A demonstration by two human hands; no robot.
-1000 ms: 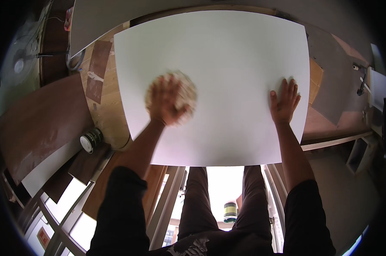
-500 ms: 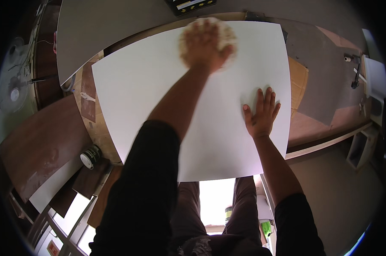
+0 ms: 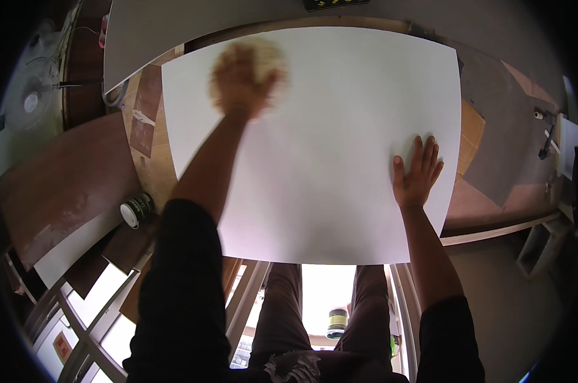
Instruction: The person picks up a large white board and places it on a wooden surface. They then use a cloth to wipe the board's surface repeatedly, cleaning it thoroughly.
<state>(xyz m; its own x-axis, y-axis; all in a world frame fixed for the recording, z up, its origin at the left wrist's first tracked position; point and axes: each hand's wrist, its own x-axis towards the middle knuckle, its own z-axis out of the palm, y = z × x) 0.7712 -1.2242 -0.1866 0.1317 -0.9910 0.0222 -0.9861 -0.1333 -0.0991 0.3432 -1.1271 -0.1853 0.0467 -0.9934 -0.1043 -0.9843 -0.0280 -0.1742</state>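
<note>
A large white sheet [image 3: 314, 179] lies flat before me, its near edge just above my legs. On its far left part my left hand [image 3: 241, 80] presses down on a round cream-coloured pad [image 3: 268, 60], holding it under the palm with the fingers spread over it. Motion smears both the hand and the pad, so the pad's material is unclear. My right hand [image 3: 418, 172] rests flat near the sheet's right edge, fingers stretched out, holding nothing.
A dark-labelled can [image 3: 136, 209] stands at the left, beside brown boards [image 3: 68, 188]. Another can [image 3: 337, 323] shows below, between my legs. Cardboard [image 3: 471, 137] sticks out past the sheet's right edge. A fan [image 3: 33, 96] is at the far left.
My left hand has slid leftward across the sheet with the pad. The right hand stays planted on the sheet. The whole view has shifted somewhat.
</note>
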